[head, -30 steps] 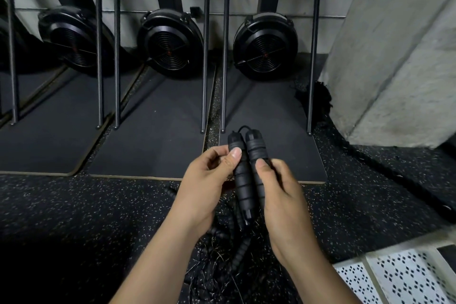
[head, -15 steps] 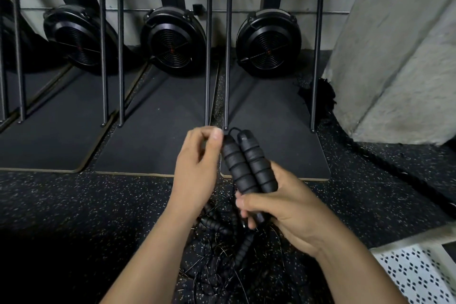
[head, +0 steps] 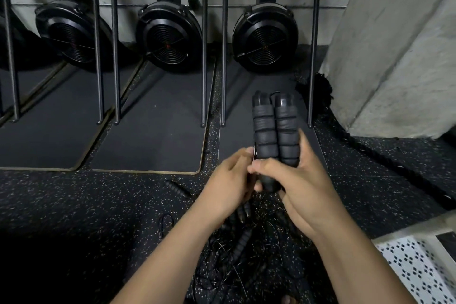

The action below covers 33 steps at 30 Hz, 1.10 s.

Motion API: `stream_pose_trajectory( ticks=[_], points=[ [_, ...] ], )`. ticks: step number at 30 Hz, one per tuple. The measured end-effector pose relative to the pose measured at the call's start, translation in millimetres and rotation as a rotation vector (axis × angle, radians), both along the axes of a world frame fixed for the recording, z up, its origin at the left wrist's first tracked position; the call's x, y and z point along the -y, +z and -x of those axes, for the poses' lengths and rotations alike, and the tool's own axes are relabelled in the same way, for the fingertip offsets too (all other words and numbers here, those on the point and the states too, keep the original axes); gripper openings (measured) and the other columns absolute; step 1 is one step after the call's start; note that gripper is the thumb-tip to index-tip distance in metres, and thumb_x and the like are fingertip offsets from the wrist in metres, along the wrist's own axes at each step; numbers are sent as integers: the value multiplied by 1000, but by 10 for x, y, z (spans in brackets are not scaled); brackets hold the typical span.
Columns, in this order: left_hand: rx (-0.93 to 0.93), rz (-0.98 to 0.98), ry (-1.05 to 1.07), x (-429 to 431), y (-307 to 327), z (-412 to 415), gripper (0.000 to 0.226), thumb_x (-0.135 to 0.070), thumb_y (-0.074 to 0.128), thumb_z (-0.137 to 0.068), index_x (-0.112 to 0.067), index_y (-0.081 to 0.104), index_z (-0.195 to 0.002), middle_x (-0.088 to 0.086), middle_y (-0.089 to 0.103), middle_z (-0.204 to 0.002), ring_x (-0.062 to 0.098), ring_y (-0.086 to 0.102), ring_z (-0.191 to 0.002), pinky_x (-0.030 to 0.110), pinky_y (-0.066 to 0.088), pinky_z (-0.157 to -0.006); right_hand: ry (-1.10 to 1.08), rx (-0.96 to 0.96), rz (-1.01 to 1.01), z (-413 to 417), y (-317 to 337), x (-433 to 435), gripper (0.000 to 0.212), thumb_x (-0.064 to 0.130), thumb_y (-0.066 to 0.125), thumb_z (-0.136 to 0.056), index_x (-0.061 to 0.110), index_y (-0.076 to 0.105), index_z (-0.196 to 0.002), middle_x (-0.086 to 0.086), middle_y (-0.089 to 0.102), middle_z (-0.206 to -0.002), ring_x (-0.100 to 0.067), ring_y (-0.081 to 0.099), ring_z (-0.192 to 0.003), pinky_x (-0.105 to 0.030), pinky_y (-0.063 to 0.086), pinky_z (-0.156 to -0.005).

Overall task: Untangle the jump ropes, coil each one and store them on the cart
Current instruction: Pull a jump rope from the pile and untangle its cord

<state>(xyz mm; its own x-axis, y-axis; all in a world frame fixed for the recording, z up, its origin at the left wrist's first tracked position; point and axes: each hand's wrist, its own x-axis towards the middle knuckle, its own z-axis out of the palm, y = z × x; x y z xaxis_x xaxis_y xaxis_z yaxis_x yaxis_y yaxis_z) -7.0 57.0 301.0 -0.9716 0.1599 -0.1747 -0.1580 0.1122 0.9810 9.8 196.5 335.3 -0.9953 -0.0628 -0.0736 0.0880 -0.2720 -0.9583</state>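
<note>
Black foam handles (head: pixel 272 136) of one jump rope stand upright side by side, with thin cord (head: pixel 255 147) wound across them. The right hand (head: pixel 303 195) grips their lower ends. The left hand (head: pixel 227 187) presses against their left side with fingers curled; I cannot tell what it pinches. More ropes (head: pixel 246 254) lie tangled on the near floor (head: pixel 74 205), and the white cart (head: pixel 419 266) is at near right.

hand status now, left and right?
Left hand: closed, pinching the jump rope cord.
Right hand: closed round two jump rope handles, held upright side by side.
</note>
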Motion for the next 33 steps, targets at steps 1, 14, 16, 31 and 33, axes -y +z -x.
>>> stream_pose_trajectory(
  ticks=[1, 14, 16, 31, 33],
  points=[
    [10, 7, -18, -5, -4, -11, 38, -37, 38, -113, -28, 64, -87, -6, 52, -58, 17, 38, -54, 31, 27, -51, 12, 33, 35, 0, 8, -20, 47, -15, 70, -89, 10, 57, -127, -16, 77, -105, -27, 70, -77, -34, 55, -57],
    [-221, 357, 98, 308, -52, 115, 18, -43, 58, -107, -43, 67, -123, -32, 63, -71, -7, 59, -67, 21, 44, -69, 118, 218, -277, 272, -237, -408, 61, -11, 79, -86, 15, 48, -131, -20, 75, -106, -25, 71, -75, -40, 60, -64],
    [-272, 394, 86, 336, -15, 94, 20, -42, 60, -106, -45, 66, -125, -23, 64, -68, -3, 58, -66, 18, 44, -67, 295, 278, -387, 242, -314, -472, 67, -11, 83, -83, 18, 49, -133, -22, 73, -105, -28, 70, -77, -41, 59, -63],
    [-217, 174, -290, 403, 159, -103, 38, -32, 49, -114, -8, 72, -96, -14, 63, -59, 2, 60, -54, 20, 47, -55, 1066, 164, -298, 6, 81, -499, 38, -18, 75, -86, 8, 67, -112, -4, 76, -98, -16, 70, -76, -28, 59, -63],
    [-145, 186, -211, 327, 137, -33, 38, -26, 43, -116, -18, 60, -83, -16, 61, -54, -1, 58, -49, 24, 48, -52, 877, 78, -169, 19, 60, -503, 29, -16, 73, -85, -1, 67, -110, -4, 73, -95, -16, 66, -71, -29, 57, -60]
  ],
)
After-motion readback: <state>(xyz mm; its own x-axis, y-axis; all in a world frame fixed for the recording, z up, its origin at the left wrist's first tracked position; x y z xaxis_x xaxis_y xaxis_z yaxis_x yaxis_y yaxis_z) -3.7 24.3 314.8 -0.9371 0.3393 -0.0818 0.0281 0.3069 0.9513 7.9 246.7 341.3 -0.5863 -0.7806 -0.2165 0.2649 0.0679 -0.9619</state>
